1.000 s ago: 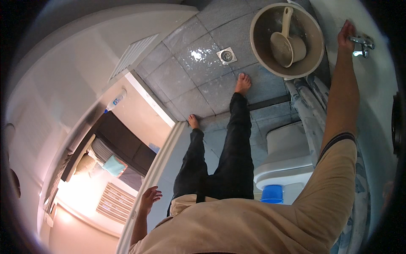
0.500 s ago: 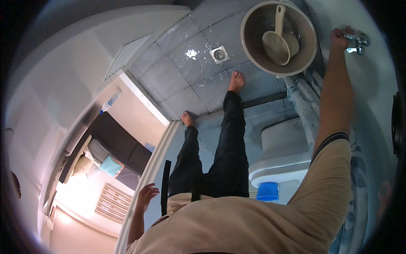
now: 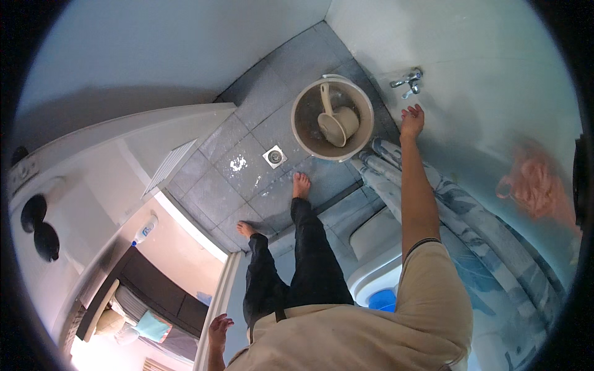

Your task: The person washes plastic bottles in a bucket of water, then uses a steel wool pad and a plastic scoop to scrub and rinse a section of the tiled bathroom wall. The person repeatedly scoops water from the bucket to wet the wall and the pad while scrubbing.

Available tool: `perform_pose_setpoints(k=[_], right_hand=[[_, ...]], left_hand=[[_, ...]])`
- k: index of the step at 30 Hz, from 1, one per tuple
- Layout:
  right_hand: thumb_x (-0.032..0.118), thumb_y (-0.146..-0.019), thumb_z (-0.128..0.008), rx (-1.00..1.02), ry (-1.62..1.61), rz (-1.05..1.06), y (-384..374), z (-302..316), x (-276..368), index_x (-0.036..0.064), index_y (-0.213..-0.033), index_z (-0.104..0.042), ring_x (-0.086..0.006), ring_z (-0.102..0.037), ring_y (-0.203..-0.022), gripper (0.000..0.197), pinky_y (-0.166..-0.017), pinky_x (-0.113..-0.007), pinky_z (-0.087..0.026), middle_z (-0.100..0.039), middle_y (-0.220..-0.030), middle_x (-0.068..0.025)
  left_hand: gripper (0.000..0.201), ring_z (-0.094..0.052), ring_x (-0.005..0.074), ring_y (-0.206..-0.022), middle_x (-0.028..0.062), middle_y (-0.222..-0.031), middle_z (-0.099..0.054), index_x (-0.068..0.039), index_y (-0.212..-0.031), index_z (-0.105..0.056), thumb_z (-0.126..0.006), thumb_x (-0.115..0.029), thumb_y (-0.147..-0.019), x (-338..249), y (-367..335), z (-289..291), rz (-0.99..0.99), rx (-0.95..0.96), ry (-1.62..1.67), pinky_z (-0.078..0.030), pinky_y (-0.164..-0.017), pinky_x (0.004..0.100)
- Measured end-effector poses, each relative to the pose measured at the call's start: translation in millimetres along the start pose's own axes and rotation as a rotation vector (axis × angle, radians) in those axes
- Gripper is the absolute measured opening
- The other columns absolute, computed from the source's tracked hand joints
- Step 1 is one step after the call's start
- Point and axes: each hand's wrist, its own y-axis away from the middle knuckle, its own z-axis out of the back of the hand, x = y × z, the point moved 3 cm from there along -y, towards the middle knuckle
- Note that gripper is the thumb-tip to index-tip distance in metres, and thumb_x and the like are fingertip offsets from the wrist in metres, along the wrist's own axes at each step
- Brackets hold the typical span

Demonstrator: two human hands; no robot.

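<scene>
My right hand [image 3: 412, 121], arm stretched out to the right, is off the chrome wall faucet [image 3: 406, 81] and just below it. Its fingers are loosely bent and apart, holding nothing. Left of the faucet, on the floor, stands a large beige bucket [image 3: 302, 117]. A beige dipper [image 3: 334, 128] with a long handle lies inside it. At the lower left, next to the white door frame [image 3: 215, 281], hangs my left hand [image 3: 218, 328], empty with its fingers apart.
Grey floor tiles with wet patches surround a square drain [image 3: 275, 156]. A raised ledge [image 3: 339, 198] crosses near my bare feet. On the right are a white toilet [image 3: 376, 234], a patterned shower curtain [image 3: 458, 213] and a pink plastic bag [image 3: 535, 182]. An opened door [image 3: 124, 157] stands left.
My right hand has let go of the faucet and drawn back from it. My view has shifted, showing more of the far wall and the pink bag. The dipper stays in the bucket.
</scene>
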Motion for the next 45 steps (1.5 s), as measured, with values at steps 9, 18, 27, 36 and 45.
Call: perform_pose_setpoints(k=[9,18,27,36,45], right_hand=[[0.009,-0.084,-0.056,0.405,0.546,0.548,-102.0,-95.3,16.9,0.0035,-0.088,-0.060,-0.0168,-0.058,-0.066,0.008,-0.057,-0.029,-0.047,-0.060,-0.077,-0.0057],[0.015,-0.083,-0.061,0.109,0.967,0.549,-50.1,-81.2,45.1,0.0046,-0.087,-0.071,-0.0246,-0.069,-0.086,0.015,-0.068,-0.036,-0.055,-0.068,-0.091,-0.0168],[0.001,-0.077,-0.066,0.343,-0.044,0.042,-93.8,-36.1,-36.0,0.0017,-0.097,-0.064,-0.0319,-0.063,-0.084,0.020,-0.076,-0.040,-0.055,-0.062,-0.097,-0.0148],[-0.005,-0.082,-0.054,0.107,-0.708,-0.444,-51.6,-20.2,23.2,-0.0092,-0.093,-0.049,-0.0299,-0.058,-0.074,0.013,-0.083,-0.049,-0.058,-0.052,-0.087,-0.0166],[0.009,-0.086,-0.056,0.047,0.245,-0.099,-21.7,2.9,40.3,-0.0066,-0.116,-0.053,-0.0363,-0.061,-0.092,0.034,-0.085,-0.046,-0.052,-0.059,-0.103,-0.0209]], left_hand=[[0.036,-0.065,0.0177,-0.087,0.0097,-0.096,-0.066,0.003,-0.120,-0.056,-0.059,-0.024,-0.096,14.7,-8.6,10.1,-0.071,0.006,-0.031,-0.049,-0.076,0.0293],[0.039,-0.065,0.0174,-0.087,0.0084,-0.097,-0.067,0.000,-0.122,-0.055,-0.058,-0.030,-0.097,38.9,6.6,18.9,0.113,0.022,-0.074,-0.047,-0.076,0.0293],[0.038,-0.065,0.0167,-0.089,0.0077,-0.099,-0.067,-0.003,-0.125,-0.054,-0.055,-0.029,-0.098,26.1,5.6,16.6,0.101,-0.041,-0.072,-0.048,-0.080,0.0301],[0.039,-0.064,0.0168,-0.093,0.0078,-0.102,-0.066,-0.003,-0.127,-0.053,-0.053,-0.029,-0.099,24.6,19.3,15.6,0.114,-0.070,-0.132,-0.048,-0.082,0.0308],[0.033,-0.064,0.0182,-0.095,0.0102,-0.104,-0.066,-0.001,-0.124,-0.055,-0.055,-0.022,-0.098,20.0,10.9,-4.9,-0.019,-0.046,-0.166,-0.049,-0.082,0.0335]])
